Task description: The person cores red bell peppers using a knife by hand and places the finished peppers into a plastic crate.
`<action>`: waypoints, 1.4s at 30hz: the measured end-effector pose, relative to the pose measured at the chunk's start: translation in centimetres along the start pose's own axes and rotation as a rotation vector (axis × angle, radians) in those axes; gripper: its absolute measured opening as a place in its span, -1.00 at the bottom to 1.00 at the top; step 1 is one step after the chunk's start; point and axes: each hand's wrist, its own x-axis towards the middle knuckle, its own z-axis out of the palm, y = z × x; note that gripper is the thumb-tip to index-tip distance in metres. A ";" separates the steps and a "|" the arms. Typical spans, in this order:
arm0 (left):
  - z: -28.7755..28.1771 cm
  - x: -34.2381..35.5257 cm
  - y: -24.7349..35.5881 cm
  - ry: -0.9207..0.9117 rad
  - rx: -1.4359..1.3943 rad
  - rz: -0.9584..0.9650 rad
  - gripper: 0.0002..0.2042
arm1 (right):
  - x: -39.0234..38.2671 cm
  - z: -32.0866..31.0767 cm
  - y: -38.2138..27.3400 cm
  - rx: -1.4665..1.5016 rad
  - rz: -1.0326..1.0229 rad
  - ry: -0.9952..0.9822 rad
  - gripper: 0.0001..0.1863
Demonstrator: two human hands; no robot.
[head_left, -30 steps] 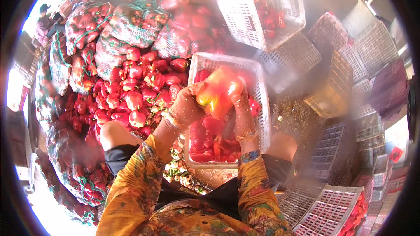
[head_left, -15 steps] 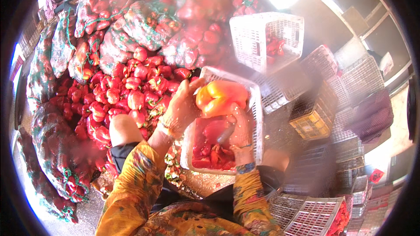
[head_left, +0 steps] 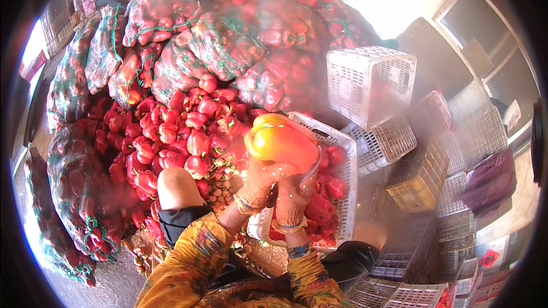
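Orange pepper [head_left: 279,140], hands [head_left: 260,183] now closer together

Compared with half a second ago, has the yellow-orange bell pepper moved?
Yes: against the white plastic crate, the yellow-orange bell pepper has shifted left in view, now reaching past the crate's left side.

A crate [head_left: 350,177] before the person [head_left: 197,259], peppers [head_left: 334,186] inside
Left of it lie loose peppers [head_left: 168,132], with filled net sacks [head_left: 225,45] behind them and farther left; right of it stand other crates [head_left: 478,130], a cloth [head_left: 488,183] over some.
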 end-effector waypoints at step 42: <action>-3.7 -4.4 -5.4 -0.282 0.011 -0.917 -0.18 | 2.8 -19.0 -1.2 -0.967 -0.390 -0.899 -0.68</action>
